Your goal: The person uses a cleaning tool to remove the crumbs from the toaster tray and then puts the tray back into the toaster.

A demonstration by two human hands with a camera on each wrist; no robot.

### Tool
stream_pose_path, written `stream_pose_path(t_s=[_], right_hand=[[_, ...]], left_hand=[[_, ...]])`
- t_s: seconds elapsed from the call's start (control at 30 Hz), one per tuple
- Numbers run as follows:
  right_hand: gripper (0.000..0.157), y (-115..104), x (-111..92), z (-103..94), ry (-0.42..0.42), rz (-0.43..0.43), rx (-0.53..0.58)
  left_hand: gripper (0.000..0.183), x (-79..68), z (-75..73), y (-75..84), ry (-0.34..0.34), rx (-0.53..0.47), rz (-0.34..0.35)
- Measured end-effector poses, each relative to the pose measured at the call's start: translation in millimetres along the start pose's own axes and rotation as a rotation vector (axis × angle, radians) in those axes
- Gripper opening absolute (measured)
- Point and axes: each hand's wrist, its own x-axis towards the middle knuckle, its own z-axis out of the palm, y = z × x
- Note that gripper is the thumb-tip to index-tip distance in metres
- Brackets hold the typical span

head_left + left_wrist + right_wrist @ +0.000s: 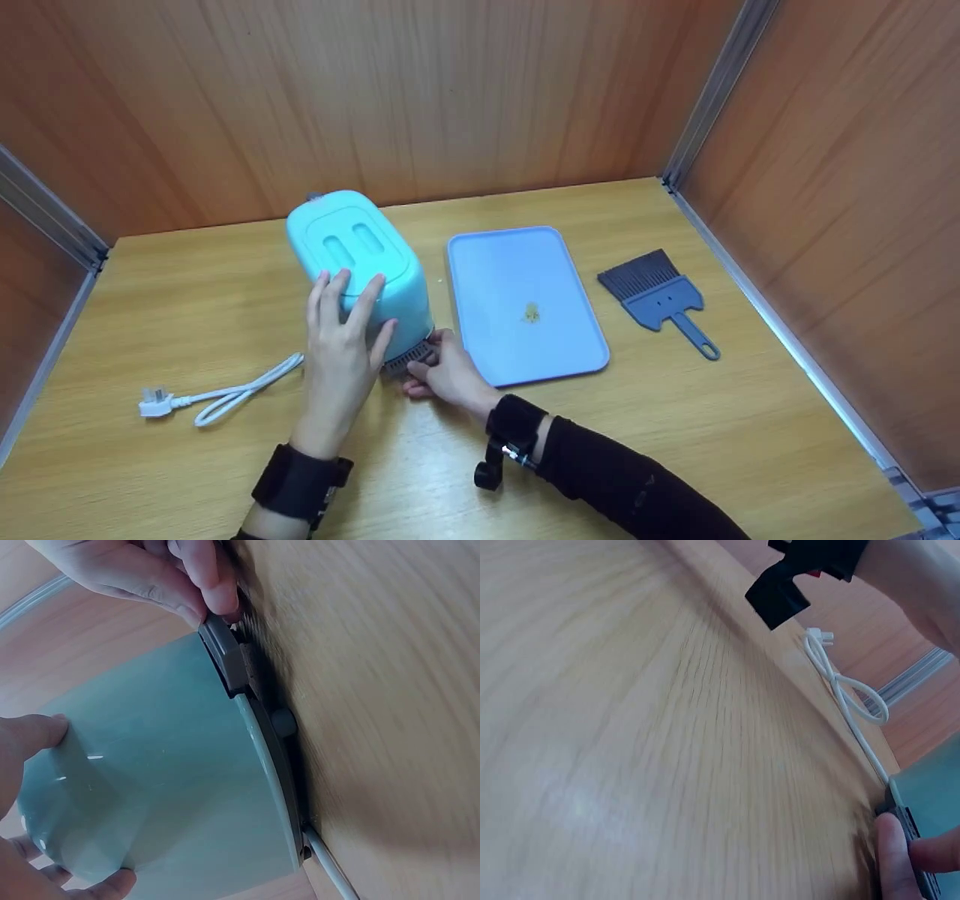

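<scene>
A turquoise toaster (352, 225) with two oblong recesses on its top stands left of the middle of the table. Spread over its top and near side, the fingers of my left hand (337, 360) rest on the shell. My right hand (454, 375) pinches a dark grey slotted crumb tray (405, 361) that juts from the toaster's base at the near end. In the left wrist view, thumb and fingers hold the outer end of this crumb tray (225, 652), low by the tabletop. The rest of it is hidden under the toaster (165, 772).
A blue tray (510, 274) with a small patch of crumbs (532, 313) lies right of the toaster. Further right is a blue-grey brush (664, 300) with dark bristles. The white power cord (232, 394) and its plug lie left. Wooden panels (450, 97) enclose the back and sides.
</scene>
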Motion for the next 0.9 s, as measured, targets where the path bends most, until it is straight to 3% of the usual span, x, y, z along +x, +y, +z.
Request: stream_pose_path(t_s=[0.63, 0.9], right_hand=[[0.053, 7, -1, -9.0, -0.009, -0.048, -0.145], [0.055, 9, -1, 1.2, -0.005, -0.053, -0.158]], left_hand=[[0.061, 0.4, 4.8, 2.7, -0.010, -0.005, -0.007], [0.058, 1.2, 1.4, 1.6, 0.011, -0.014, -0.004]])
